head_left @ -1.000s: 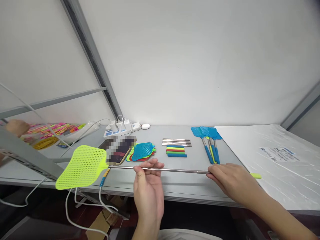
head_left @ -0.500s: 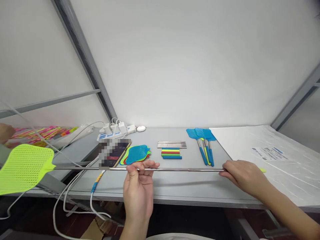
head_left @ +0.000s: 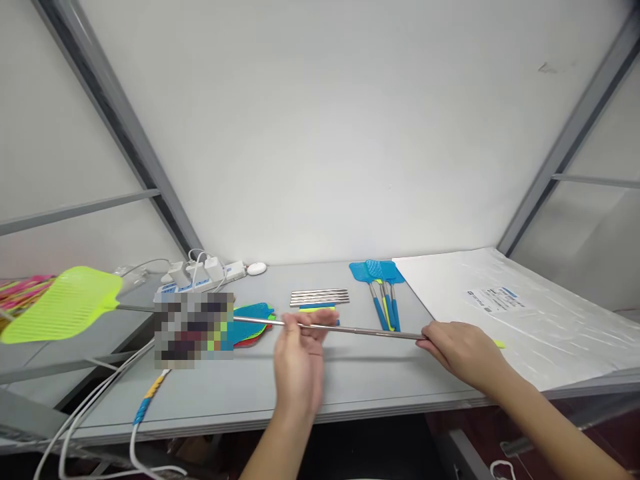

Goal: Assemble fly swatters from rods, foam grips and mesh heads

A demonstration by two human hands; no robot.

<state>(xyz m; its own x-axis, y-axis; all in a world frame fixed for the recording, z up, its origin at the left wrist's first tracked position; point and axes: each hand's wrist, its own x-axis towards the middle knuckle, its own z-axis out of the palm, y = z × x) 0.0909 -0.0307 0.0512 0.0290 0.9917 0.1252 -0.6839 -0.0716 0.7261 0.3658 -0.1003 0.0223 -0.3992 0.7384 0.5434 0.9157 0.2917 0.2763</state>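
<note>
A yellow-green telescopic fly swatter (head_left: 67, 307) stretches across the view, its metal rod extended and its mesh head far out on the left. My left hand (head_left: 299, 363), palm up, has the middle of the rod between thumb and fingers. At the other end my right hand (head_left: 463, 352) is wrapped round the handle, whose yellow-green tip shows past the fist. Behind the rod lie blue fly swatters (head_left: 380, 270) with one yellow-green handle among them. Metal rods (head_left: 320, 297) rest in a row, and coloured handle grips (head_left: 310, 308) are partly covered by my left hand. Loose swatter heads (head_left: 253, 327) lie stacked further left.
A power strip (head_left: 235, 270) with white plugs and a white oval device (head_left: 257, 269) stand near the wall. A pixelated patch hides most of a phone. White cables (head_left: 93, 387) hang over the table's left part. White wrapping (head_left: 465, 273) covers the right side; pink and yellow pieces (head_left: 23, 293) lie far left.
The view has shifted and turned. The swatter now slants, its head end higher than its handle end. My left hand sits closer to my right hand along the rod.
</note>
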